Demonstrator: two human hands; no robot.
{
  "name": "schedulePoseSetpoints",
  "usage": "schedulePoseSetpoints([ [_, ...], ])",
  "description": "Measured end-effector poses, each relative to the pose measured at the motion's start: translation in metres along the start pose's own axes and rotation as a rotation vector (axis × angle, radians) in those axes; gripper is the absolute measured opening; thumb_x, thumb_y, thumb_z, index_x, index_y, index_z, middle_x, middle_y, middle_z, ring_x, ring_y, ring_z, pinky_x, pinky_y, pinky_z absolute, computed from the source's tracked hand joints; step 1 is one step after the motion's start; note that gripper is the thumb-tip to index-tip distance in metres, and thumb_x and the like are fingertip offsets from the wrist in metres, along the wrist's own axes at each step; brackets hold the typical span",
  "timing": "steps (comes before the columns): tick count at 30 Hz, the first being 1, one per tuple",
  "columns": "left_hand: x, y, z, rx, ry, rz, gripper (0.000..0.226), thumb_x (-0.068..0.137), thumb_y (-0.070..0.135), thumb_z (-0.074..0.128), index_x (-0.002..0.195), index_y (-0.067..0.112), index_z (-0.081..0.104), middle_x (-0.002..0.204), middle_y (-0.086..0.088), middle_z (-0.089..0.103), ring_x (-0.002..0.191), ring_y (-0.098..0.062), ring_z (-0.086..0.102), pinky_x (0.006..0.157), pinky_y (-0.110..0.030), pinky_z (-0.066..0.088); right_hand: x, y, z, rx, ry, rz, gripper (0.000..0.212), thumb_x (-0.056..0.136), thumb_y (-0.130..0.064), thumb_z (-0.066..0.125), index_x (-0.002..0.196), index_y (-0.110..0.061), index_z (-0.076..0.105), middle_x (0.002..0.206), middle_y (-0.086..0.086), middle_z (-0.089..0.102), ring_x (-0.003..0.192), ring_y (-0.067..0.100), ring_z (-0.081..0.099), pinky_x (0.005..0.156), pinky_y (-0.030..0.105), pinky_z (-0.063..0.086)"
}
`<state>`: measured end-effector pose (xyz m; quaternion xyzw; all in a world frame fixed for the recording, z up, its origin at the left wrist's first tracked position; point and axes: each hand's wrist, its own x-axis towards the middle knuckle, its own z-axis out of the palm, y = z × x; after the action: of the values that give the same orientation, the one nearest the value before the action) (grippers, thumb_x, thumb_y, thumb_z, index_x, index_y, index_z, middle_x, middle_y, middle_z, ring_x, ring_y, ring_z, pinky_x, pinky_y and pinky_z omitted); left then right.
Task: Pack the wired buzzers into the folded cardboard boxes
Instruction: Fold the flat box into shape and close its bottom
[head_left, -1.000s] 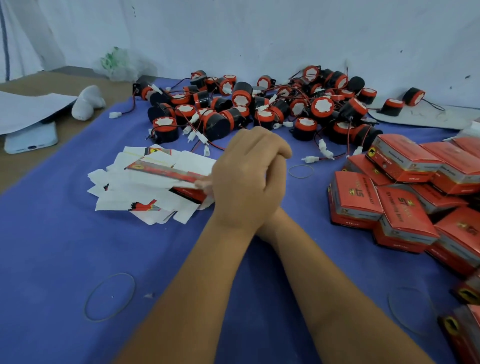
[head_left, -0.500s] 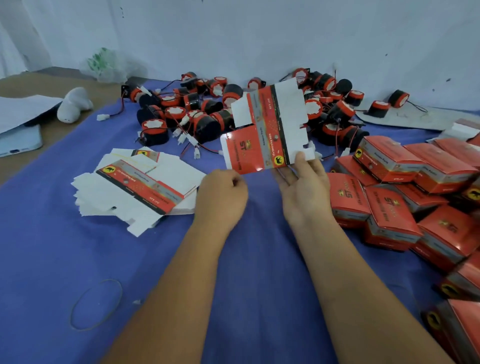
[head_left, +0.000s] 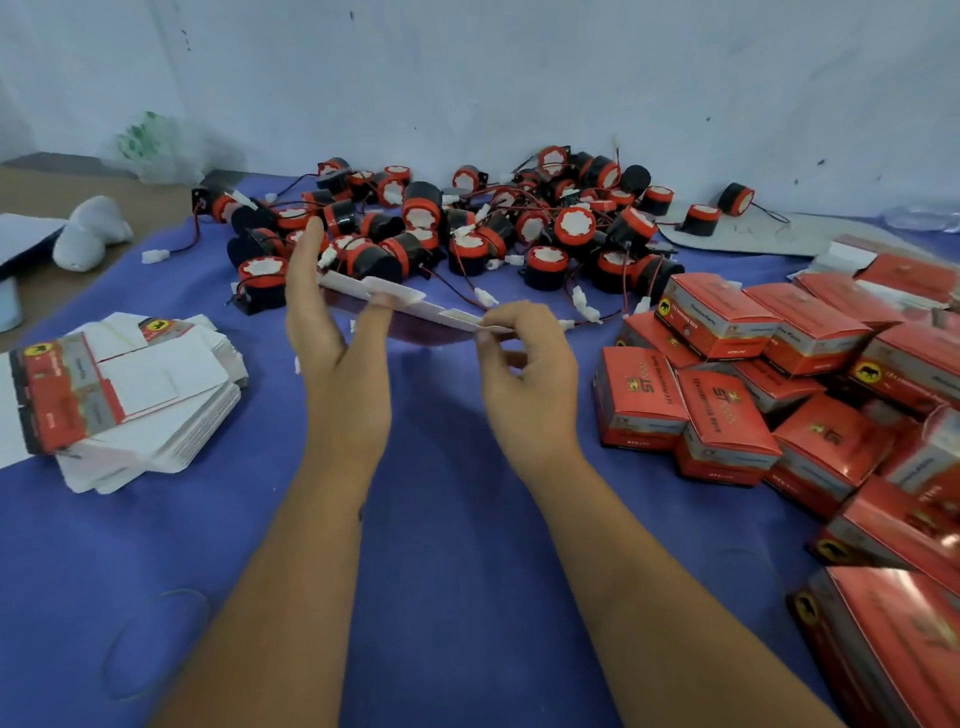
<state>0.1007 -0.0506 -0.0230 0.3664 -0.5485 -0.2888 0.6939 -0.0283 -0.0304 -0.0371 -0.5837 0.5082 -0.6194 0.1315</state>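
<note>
Somewhere in the middle of this job, I'd say. A good pile of closed red boxes (head_left: 737, 415) is sitting at 3 o'clock on the counter (head_left: 156, 545), so plenty look packed already, though I can't see inside them. But a big tangle of buzzers (head_left: 457, 228) is still lying loose at 12 o'clock by the wall, and a stack of flat blanks (head_left: 135, 400) is waiting at 9 o'clock, so lots left.

Right now I'm watching one blank (head_left: 410, 306) being held edge-on above the counter in the middle, just in front of the buzzers. The right hand (head_left: 524, 379) is pinching its near end between thumb and curled fingers. The left hand (head_left: 332, 348) is standing flat and straight-fingered against its far end, thumb touching the edge, nothing gripped.

So this box isn't folded yet and no buzzer is in hand. My guess is folding comes next, then loading one buzzer with its wire.
</note>
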Motion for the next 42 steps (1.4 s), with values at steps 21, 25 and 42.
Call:
schedulePoseSetpoints([
  [21, 0.001, -0.011, -0.004, -0.215, -0.378, -0.400, 0.034, 0.092, 0.039, 0.043, 0.112, 0.041, 0.071, 0.133, 0.010, 0.063, 0.130, -0.013, 0.052, 0.112, -0.040, 0.036, 0.004, 0.009, 0.000, -0.101, -0.228, -0.066, 0.008, 0.094, -0.011, 0.061, 0.089, -0.017, 0.063, 0.155, 0.012, 0.026, 0.146, 0.022, 0.021, 0.108, 0.020, 0.027],
  [25, 0.003, -0.006, -0.001, -0.466, -0.227, -0.394, 0.040, 0.102, 0.029, 0.034, 0.130, 0.017, 0.061, 0.127, -0.004, 0.067, 0.118, -0.022, 0.063, 0.093, -0.036, 0.054, 0.005, 0.000, -0.002, -0.037, -0.144, -0.157, 0.011, 0.091, -0.018, 0.060, 0.080, -0.018, 0.056, 0.143, 0.012, 0.042, 0.129, 0.021, 0.042, 0.098, 0.017, 0.036],
  [42, -0.002, -0.002, 0.014, -0.468, -0.228, -0.465, 0.041, 0.097, 0.042, 0.044, 0.133, 0.026, 0.056, 0.120, 0.004, 0.071, 0.114, -0.016, 0.065, 0.097, -0.035, 0.052, 0.005, -0.012, 0.003, 0.164, 0.190, -0.061, 0.052, 0.078, -0.017, 0.078, 0.111, -0.029, 0.039, 0.113, -0.023, 0.050, 0.099, 0.000, 0.055, 0.082, 0.015, 0.047],
])
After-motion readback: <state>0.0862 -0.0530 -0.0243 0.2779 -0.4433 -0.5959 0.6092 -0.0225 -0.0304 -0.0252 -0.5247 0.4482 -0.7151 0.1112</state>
